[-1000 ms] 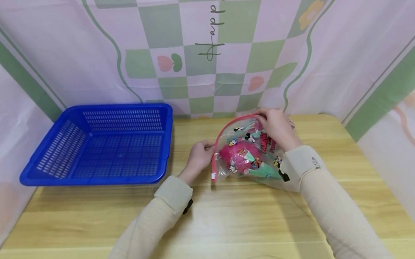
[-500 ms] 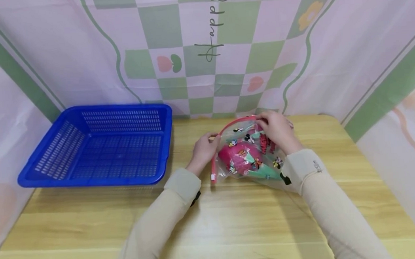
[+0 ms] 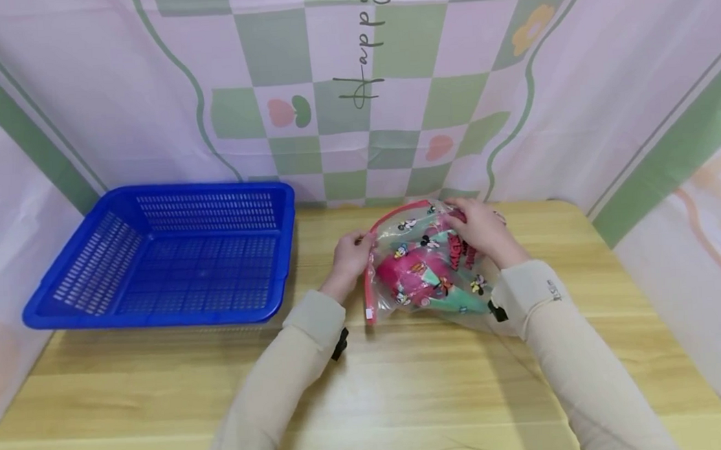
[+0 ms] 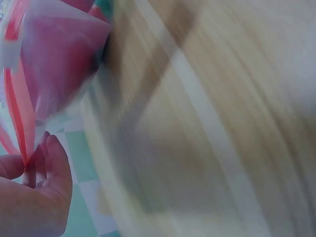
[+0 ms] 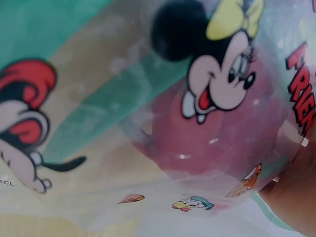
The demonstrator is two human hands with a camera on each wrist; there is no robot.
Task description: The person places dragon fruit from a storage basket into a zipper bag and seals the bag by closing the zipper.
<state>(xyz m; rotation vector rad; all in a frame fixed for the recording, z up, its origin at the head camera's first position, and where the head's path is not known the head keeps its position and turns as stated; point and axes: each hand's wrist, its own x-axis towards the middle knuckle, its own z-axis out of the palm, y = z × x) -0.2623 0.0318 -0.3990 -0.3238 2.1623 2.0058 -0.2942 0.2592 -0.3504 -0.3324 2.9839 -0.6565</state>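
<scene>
A clear zip bag [image 3: 464, 294] with cartoon prints and a red zip edge [image 3: 368, 293] stands tilted on the table. Through its plastic show a rounded pink object [image 3: 408, 270] and green parts; their exact kind is unclear. My left hand [image 3: 351, 256] pinches the red edge at the bag's left, and in the left wrist view the strip runs between thumb and fingers [image 4: 55, 163]. At the upper right, my right hand [image 3: 481, 228] grips the bag's plastic, its fingertips partly hidden. Close up in the right wrist view, the printed bag [image 5: 207, 143] nearly fills the picture.
A blue plastic basket [image 3: 285, 257] with slotted walls stands at the left, with nothing in it. The wooden table [image 3: 396, 402] meets a patterned curtain [image 3: 340, 102] at the back. A white slider [image 3: 369, 314] sits near the zip edge's lower end.
My left hand has slid a little up along the red edge. The right hand stays at the bag's upper right, now slightly apart from the red strip's end. The basket has not moved.
</scene>
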